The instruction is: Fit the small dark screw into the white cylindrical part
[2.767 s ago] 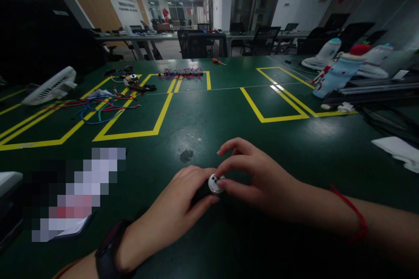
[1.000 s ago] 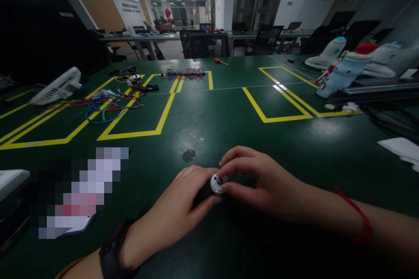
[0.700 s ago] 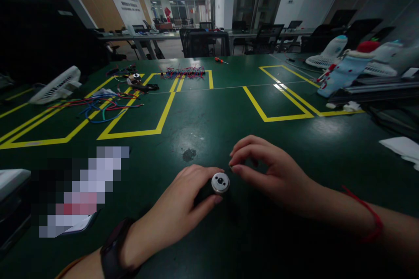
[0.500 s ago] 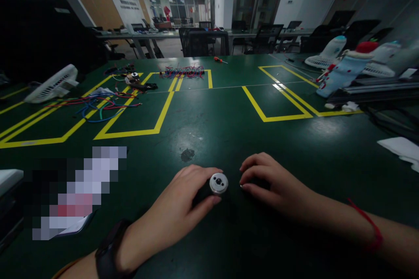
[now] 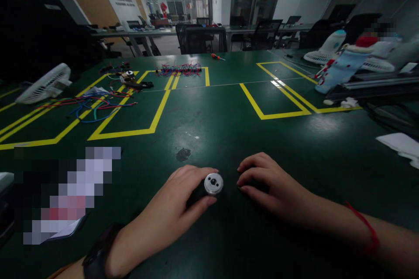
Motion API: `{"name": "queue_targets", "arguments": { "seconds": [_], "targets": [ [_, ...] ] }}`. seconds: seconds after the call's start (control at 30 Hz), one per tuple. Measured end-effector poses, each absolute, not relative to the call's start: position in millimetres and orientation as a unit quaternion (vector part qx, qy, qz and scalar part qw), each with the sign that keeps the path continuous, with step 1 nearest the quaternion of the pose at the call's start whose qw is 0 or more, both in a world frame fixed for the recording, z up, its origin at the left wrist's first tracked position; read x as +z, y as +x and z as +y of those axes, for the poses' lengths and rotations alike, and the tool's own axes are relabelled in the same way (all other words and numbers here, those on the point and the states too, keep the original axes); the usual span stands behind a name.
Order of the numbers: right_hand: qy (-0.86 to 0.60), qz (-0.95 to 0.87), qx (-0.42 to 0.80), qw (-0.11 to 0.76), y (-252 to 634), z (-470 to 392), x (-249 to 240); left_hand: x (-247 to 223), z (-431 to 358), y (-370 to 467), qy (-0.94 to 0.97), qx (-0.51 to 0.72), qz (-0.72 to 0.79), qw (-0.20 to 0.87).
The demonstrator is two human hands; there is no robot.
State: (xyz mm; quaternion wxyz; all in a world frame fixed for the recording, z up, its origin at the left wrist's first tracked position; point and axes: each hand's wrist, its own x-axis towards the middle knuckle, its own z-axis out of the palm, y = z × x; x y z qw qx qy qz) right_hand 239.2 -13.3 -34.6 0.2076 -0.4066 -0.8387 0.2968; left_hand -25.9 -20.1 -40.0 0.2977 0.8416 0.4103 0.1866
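Note:
My left hand (image 5: 176, 207) rests at the table's near side, thumb and fingers wrapped round a small motor (image 5: 214, 184). The motor's round silvery end faces up, with a dark centre and two small holes; its body is mostly hidden by the hand. To its right, a short gap away, my right hand (image 5: 271, 181) lies on its side with curled fingers. Its thumb tip and a fingertip come together; whatever may be between them is too small to make out.
On the green table (image 5: 209, 117) are yellow tape outlines, loose coloured wires (image 5: 94, 109), a bundle of wired parts (image 5: 180, 69) and a screwdriver (image 5: 218, 56). A white fan (image 5: 46, 83) lies left; a blue bottle (image 5: 342, 69) stands right. A blurred-out flat item (image 5: 75, 196) is near my left arm.
The view has shifted slightly, so the table and hands appear a little further left. The left hand keeps its grip on the motor. A tiny bright speck at the right fingertips is less visible.

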Motion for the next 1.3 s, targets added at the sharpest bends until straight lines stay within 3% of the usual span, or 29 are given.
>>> {"name": "queue_targets", "arguments": {
  "seconds": [0.17, 0.33, 0.47, 0.7, 0.9, 1.0, 1.1, 1.3],
  "targets": [
    [-0.422, -0.750, 0.420, 0.290, 246, -10, -31, -41, -20, -28, 0.841, 0.180, 0.413, 0.299],
    [-0.480, -0.435, 0.603, 0.464, 255, 4, -32, -41, -20, -28, 0.842, 0.179, 0.411, 0.300],
    [-0.468, -0.311, 0.646, 0.517, 256, 10, -32, -42, -19, -28, 0.844, 0.182, 0.407, 0.298],
    [-0.488, -0.375, 0.613, 0.495, 255, 7, -31, -42, -19, -28, 0.844, 0.179, 0.409, 0.296],
    [-0.445, -0.756, 0.396, 0.272, 245, -8, -32, -41, -21, -26, 0.843, 0.185, 0.412, 0.292],
    [-0.407, -0.834, 0.304, 0.216, 239, -13, -36, -41, -21, -24, 0.842, 0.196, 0.410, 0.292],
    [-0.404, -0.841, 0.287, 0.218, 235, -13, -36, -39, -20, -23, 0.841, 0.205, 0.407, 0.291],
    [-0.379, -0.830, 0.274, 0.304, 212, -6, -10, -39, -20, -24, 0.844, 0.210, 0.398, 0.291]
  ]
}}
